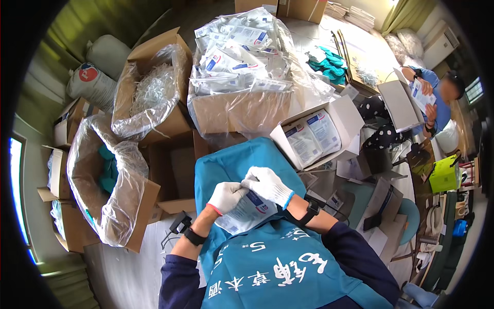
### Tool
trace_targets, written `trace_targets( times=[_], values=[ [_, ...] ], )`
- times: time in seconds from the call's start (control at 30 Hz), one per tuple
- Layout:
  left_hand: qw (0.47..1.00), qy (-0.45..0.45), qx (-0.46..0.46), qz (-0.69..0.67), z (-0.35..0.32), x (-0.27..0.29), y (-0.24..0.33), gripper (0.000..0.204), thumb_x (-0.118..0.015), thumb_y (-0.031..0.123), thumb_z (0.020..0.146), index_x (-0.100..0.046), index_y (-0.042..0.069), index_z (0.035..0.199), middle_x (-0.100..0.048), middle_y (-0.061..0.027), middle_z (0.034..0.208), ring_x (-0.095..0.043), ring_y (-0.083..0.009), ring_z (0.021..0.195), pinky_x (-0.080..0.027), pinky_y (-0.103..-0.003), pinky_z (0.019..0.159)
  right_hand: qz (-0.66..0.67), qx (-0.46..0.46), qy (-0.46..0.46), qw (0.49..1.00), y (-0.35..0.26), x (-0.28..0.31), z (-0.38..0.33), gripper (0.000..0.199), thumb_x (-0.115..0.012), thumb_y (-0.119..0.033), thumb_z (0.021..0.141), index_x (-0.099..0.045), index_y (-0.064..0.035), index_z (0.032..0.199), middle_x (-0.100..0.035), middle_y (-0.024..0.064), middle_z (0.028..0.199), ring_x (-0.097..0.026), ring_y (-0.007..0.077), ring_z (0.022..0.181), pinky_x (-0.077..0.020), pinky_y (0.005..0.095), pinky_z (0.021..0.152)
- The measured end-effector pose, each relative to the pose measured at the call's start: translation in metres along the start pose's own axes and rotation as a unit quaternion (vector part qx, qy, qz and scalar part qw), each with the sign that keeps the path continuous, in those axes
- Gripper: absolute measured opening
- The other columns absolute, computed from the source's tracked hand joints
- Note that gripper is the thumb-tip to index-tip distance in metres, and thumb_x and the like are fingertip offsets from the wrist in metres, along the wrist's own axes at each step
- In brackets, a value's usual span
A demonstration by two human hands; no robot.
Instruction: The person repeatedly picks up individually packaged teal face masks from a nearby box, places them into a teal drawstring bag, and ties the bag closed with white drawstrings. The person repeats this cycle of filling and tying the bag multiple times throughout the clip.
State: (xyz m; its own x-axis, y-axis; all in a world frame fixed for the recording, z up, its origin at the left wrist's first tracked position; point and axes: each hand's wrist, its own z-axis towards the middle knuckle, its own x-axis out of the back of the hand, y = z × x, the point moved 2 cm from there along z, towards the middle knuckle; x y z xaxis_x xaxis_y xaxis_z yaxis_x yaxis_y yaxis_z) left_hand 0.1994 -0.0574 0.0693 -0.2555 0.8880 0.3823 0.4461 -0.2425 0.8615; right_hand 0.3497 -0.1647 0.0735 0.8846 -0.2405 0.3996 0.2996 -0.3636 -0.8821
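While L hand (226, 198) & R hand (268, 186), both white-gloved, meet above the teal cloth (231, 162), their fingers pinch the far edge of a white packet (241, 217), which sits btwn the cloth's L and R edges. By the cloth's far R corner is an open white box (349, 117) w/ similar packets (314, 136); beyond its far edge, a big cardboard box (242, 112).
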Motion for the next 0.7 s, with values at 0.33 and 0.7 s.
trace_targets(
  times=[0.33,0.7],
  values=[
    [0.896,0.182,-0.249,0.32,-0.011,-0.012,-0.004,0.006,-0.065,0.007,0.079,-0.067,0.012,0.079,-0.059,-0.0088,0.072,-0.061,-0.0299,0.07,-0.05,-0.043,0.06,-0.008,-0.06,0.046,0.997,0.01,-0.028,0.013,0.029,-0.071,-0.035,0.085,-0.068,-0.0057,0.085,-0.07,0.0174,0.085,-0.068,0.0367,0.082,-0.0521,0.0433,0.072],
    [0.84,0.09,-0.469,0.257,-0.07,-0.038,0.063,0.015,-0.073,0.012,0.075,-0.07,0.011,0.089,-0.061,-0.0036,0.078,-0.062,-0.0212,0.069,-0.052,-0.036,0.057,-0.171,-0.064,0.068,0.981,0.072,-0.074,0.049,0.037,-0.063,-0.041,0.085,-0.068,-0.0043,0.085,-0.069,0.0228,0.094,-0.065,0.0402,0.093,-0.0515,0.0493,0.083]
  ],
)
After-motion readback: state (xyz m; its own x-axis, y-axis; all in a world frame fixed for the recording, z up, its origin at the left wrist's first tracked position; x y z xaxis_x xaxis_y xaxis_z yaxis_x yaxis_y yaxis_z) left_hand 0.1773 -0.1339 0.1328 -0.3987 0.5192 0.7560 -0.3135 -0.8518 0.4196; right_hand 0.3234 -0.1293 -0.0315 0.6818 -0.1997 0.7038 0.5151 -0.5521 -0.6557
